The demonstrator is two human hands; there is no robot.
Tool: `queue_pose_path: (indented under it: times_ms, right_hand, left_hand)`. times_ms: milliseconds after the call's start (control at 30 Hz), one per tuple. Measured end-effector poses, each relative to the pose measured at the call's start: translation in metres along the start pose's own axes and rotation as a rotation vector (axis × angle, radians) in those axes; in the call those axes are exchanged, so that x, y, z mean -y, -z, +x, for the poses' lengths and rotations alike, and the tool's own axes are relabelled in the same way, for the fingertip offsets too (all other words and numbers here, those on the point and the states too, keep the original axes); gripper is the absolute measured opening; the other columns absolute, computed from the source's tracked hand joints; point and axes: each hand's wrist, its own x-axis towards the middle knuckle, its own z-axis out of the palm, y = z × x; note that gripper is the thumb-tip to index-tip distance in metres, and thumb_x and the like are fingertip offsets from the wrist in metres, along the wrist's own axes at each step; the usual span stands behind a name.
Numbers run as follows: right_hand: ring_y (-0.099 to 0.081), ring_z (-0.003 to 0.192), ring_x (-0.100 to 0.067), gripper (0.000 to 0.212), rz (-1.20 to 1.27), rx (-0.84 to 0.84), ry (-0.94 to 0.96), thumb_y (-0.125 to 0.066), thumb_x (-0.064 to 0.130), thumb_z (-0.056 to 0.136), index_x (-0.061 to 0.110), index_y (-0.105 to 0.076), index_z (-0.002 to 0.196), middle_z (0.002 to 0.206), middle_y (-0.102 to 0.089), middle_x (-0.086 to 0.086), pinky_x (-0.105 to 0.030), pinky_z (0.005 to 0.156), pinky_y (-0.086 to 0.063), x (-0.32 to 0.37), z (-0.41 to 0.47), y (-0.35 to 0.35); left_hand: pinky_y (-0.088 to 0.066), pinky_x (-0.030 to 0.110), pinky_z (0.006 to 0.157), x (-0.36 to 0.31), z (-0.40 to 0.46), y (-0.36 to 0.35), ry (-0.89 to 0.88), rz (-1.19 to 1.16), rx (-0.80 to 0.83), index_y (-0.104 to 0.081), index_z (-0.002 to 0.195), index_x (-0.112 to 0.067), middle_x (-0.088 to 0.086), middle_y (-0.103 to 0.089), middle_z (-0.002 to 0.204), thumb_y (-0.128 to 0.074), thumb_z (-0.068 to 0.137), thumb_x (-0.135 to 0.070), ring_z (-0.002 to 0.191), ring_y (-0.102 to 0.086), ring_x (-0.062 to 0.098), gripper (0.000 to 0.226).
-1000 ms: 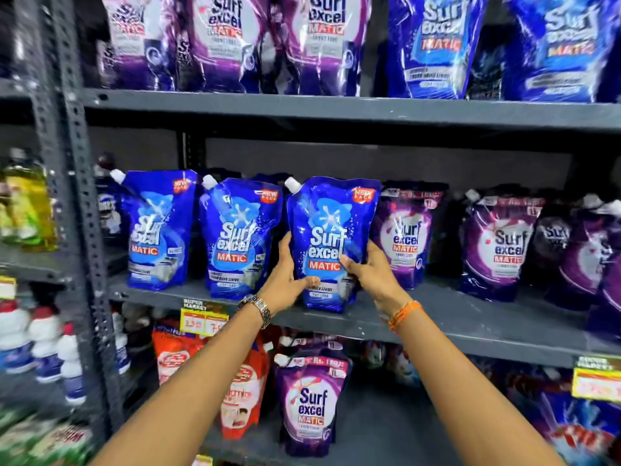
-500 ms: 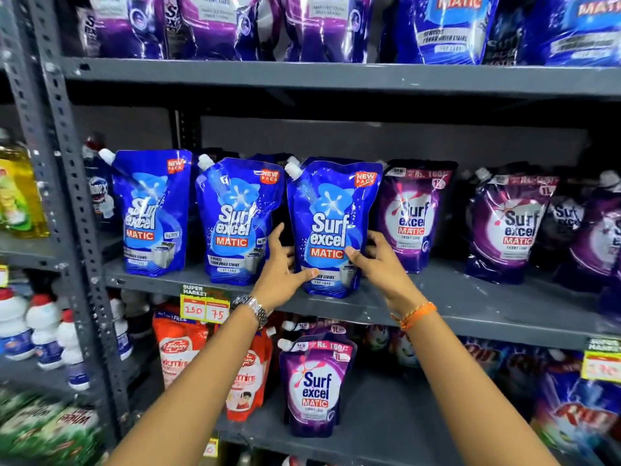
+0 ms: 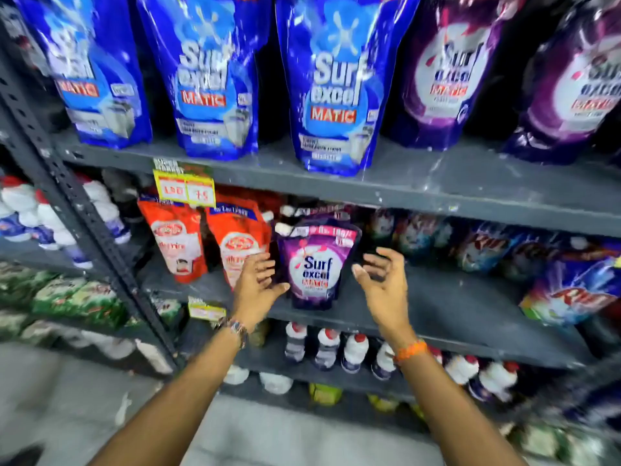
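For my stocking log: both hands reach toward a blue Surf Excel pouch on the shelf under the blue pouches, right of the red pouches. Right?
Not quite. The head view shows the Surf Excel pouch between the left hand and right hand is purple, not blue. The rest holds: it stands on the shelf under the blue pouches, right of the red pouches.

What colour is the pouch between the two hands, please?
The pouch is purple with a white patch, best seen in the head view.
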Motion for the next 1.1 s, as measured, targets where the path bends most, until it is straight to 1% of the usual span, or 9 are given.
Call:
queue_pose_path:
  times_ms: [100, 233, 300, 367, 500, 700, 867, 933, 1100]
  right_hand:
    - [-0.049, 0.130, -0.025, 0.065, -0.082, 0.180, -0.136, -0.074, 0.013, 0.087, 0.011, -0.037, 0.141, 0.143, -0.048, -0.011, -0.038, 0.107, -0.046, -0.034, 0.020, -0.010]
    - [-0.045, 0.130, -0.018, 0.060, -0.075, 0.310, -0.150, -0.069, 0.003, 0.089, 0.008, -0.038, 0.141, 0.137, -0.050, -0.004, -0.032, 0.109, -0.040, -0.061, 0.042, -0.028]
    - [-0.057, 0.117, -0.009, 0.043, -0.068, 0.315, -0.149, -0.064, -0.002, 0.091, 0.007, -0.048, 0.129, 0.124, -0.061, 0.001, -0.012, 0.094, -0.048, -0.069, 0.050, -0.035]
    - [-0.061, 0.099, 0.008, 0.029, -0.072, 0.260, -0.118, -0.062, -0.003, 0.093, 0.004, -0.054, 0.120, 0.108, -0.065, 0.010, -0.004, 0.079, -0.050, -0.077, 0.054, -0.038]
    - [-0.067, 0.087, 0.008, 0.021, -0.072, 0.163, -0.076, -0.069, 0.004, 0.090, 0.007, -0.063, 0.110, 0.097, -0.070, 0.012, -0.015, 0.078, -0.057, -0.083, 0.050, -0.037]
    - [-0.074, 0.097, -0.020, 0.011, -0.037, 0.053, -0.056, -0.075, 0.010, 0.086, 0.014, -0.068, 0.094, 0.095, -0.076, 0.001, -0.042, 0.086, -0.063, -0.074, 0.011, -0.026]
    - [-0.072, 0.087, -0.013, 0.011, -0.003, -0.027, 0.023, -0.073, 0.011, 0.088, 0.001, -0.070, 0.091, 0.089, -0.077, -0.012, -0.042, 0.076, -0.064, -0.034, -0.038, 0.006]
    - [-0.074, 0.086, -0.014, 0.005, 0.030, -0.062, 0.062, -0.073, 0.009, 0.088, 0.005, -0.072, 0.091, 0.089, -0.079, -0.004, -0.034, 0.074, -0.063, -0.014, -0.058, 0.022]
    - [-0.077, 0.087, -0.008, 0.013, 0.104, -0.129, 0.198, -0.073, 0.005, 0.087, 0.013, -0.077, 0.096, 0.091, -0.081, 0.007, -0.023, 0.073, -0.061, 0.069, -0.064, 0.067]
  left_hand:
    - [-0.039, 0.039, 0.110, 0.029, 0.010, -0.011, 0.086, 0.145, 0.113, -0.029, 0.146, -0.009, 0.015, -0.040, 0.150, -0.086, 0.068, -0.001, 0.136, -0.042, 0.026, 0.097]
    - [-0.039, 0.042, 0.115, 0.059, 0.029, -0.026, 0.038, 0.266, 0.174, -0.021, 0.150, -0.009, 0.012, -0.040, 0.152, -0.094, 0.054, -0.027, 0.137, -0.043, 0.020, 0.123]
    - [-0.043, 0.042, 0.111, 0.067, 0.034, -0.035, 0.027, 0.289, 0.149, -0.027, 0.147, -0.008, 0.004, -0.048, 0.146, -0.094, 0.055, -0.026, 0.132, -0.049, 0.019, 0.115]
    - [-0.045, 0.034, 0.107, 0.069, 0.033, -0.042, -0.003, 0.303, 0.098, -0.033, 0.144, -0.005, -0.003, -0.050, 0.134, -0.092, 0.062, -0.013, 0.124, -0.051, 0.015, 0.101]
    - [-0.041, 0.017, 0.096, 0.070, 0.028, -0.052, -0.005, 0.250, 0.042, -0.027, 0.150, 0.000, -0.010, -0.040, 0.130, -0.085, 0.070, 0.000, 0.118, -0.044, 0.009, 0.098]
    - [-0.058, 0.051, 0.093, 0.076, 0.003, -0.041, -0.048, 0.191, 0.092, -0.043, 0.139, -0.022, 0.001, -0.066, 0.126, -0.091, 0.056, -0.026, 0.114, -0.066, 0.021, 0.095]
    - [-0.060, 0.047, 0.091, 0.040, -0.045, -0.037, -0.158, 0.134, 0.144, -0.051, 0.123, -0.046, -0.014, -0.071, 0.116, -0.093, 0.055, -0.029, 0.111, -0.069, 0.012, 0.082]
    - [-0.060, 0.038, 0.091, 0.024, -0.068, -0.036, -0.171, 0.114, 0.169, -0.051, 0.121, -0.047, -0.026, -0.070, 0.114, -0.094, 0.055, -0.033, 0.108, -0.068, 0.001, 0.079]
    - [-0.056, 0.025, 0.096, -0.048, -0.086, -0.050, -0.294, 0.059, 0.242, -0.049, 0.128, -0.042, -0.032, -0.065, 0.122, -0.090, 0.053, -0.056, 0.115, -0.063, -0.006, 0.086]
